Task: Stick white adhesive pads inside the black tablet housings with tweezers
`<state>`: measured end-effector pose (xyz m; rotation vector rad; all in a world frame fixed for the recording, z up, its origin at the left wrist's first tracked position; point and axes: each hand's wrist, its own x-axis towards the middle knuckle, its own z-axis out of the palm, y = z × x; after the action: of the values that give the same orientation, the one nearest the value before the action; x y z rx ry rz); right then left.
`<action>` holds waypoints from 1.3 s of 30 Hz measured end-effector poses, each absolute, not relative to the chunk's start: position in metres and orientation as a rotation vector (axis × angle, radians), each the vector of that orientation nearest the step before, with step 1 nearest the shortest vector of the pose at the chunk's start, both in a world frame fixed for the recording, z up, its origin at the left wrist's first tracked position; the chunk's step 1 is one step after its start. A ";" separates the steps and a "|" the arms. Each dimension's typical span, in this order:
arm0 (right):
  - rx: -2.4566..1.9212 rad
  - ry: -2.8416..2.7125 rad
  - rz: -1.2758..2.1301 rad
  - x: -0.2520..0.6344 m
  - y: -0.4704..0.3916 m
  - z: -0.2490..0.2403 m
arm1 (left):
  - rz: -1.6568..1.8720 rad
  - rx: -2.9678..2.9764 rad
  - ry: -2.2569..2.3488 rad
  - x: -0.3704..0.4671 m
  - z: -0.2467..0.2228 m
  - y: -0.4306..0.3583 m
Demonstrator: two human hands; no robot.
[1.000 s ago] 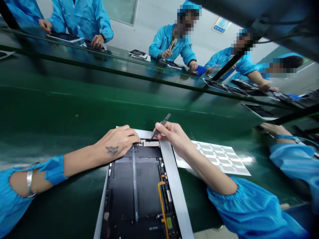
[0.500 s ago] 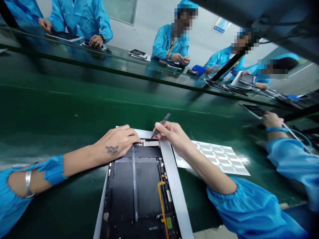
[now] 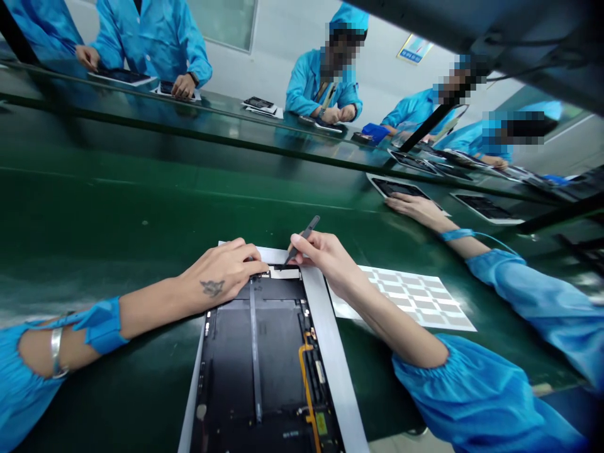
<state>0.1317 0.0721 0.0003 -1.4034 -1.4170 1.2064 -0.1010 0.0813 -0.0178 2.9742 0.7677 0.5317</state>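
An opened tablet housing [image 3: 278, 352] with a black interior lies before me on a pale grey sheet [image 3: 336, 365]. My right hand [image 3: 328, 258] pinches dark tweezers [image 3: 309, 228], tips down at a small white strip [image 3: 285, 274] along the housing's far edge. Whether the tips grip the strip I cannot tell. At the far left corner my left hand [image 3: 229, 270] is bent over the edge, its fingers close together, the fingertips beside the strip's left end; its thumb and whatever it pinches are hidden. An orange flat cable [image 3: 303, 371] runs along the housing's right side.
Right of the housing lies a white sheet of grey stickers [image 3: 410, 297], partly behind my right forearm. Farther right, a co-worker's hand [image 3: 418, 211] rests on another open tablet [image 3: 399, 187]. A raised glass shelf [image 3: 226, 129] crosses the bench, with several people beyond.
The co-worker's arm at the right has reached left and forward, and a tablet now lies under that hand. My own hands and the tweezers have barely moved.
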 end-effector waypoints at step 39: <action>-1.040 -1.968 0.473 0.120 0.041 -0.008 | 0.648 3.039 0.657 -0.102 -0.018 0.079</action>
<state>0.1199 0.0413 -0.0075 -1.0397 -1.9679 0.4734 -0.1019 0.0791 -0.0175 3.0386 0.6575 0.6484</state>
